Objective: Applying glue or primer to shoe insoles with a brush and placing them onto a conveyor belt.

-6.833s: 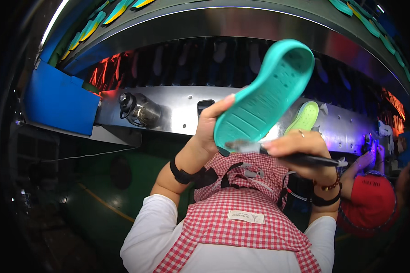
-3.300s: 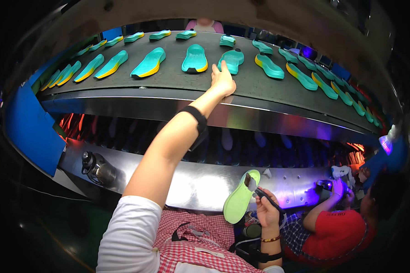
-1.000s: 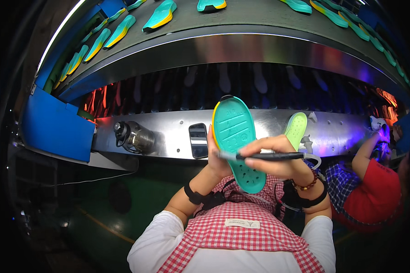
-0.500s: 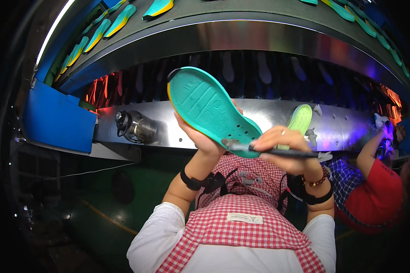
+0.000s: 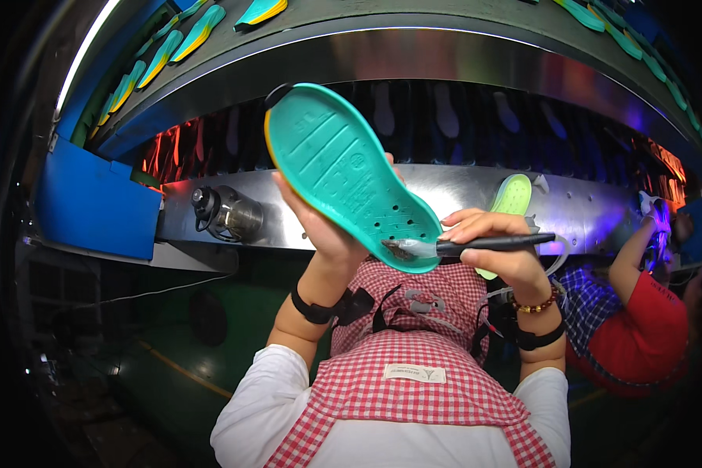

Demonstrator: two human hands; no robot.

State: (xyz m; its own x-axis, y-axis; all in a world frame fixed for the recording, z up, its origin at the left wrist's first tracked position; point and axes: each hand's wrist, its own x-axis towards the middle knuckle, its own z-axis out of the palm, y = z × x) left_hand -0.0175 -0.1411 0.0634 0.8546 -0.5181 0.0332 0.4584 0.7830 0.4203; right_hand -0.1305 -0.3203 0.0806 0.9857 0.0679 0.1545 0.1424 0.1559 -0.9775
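Note:
A teal shoe sole [image 5: 339, 168] with a yellow edge and a black tip is held up tilted, its hollow inner face with small holes toward me. My left hand [image 5: 327, 230] grips it from beneath along its left side, fingers partly hidden behind it. In my right hand [image 5: 503, 246] is a brush [image 5: 495, 244] with a black handle, pinched between thumb and fingers. Its dark bristles touch the sole's inner face at the near end, beside the holes. Behind my right hand a light green sole [image 5: 512, 195] lies on the metal ledge.
A clear jug with a black lid [image 5: 226, 213] stands on the metal ledge [image 5: 288, 226] at left. Beyond it, several soles lie on a conveyor [image 5: 327, 17]. A blue machine housing [image 5: 101, 203] is at left. A co-worker in a red shirt [image 5: 639, 331] sits at right.
The teal sole has shifted slightly left and away from me, with my left hand. The brush has moved with it, its tip now pressed near the sole's holes.

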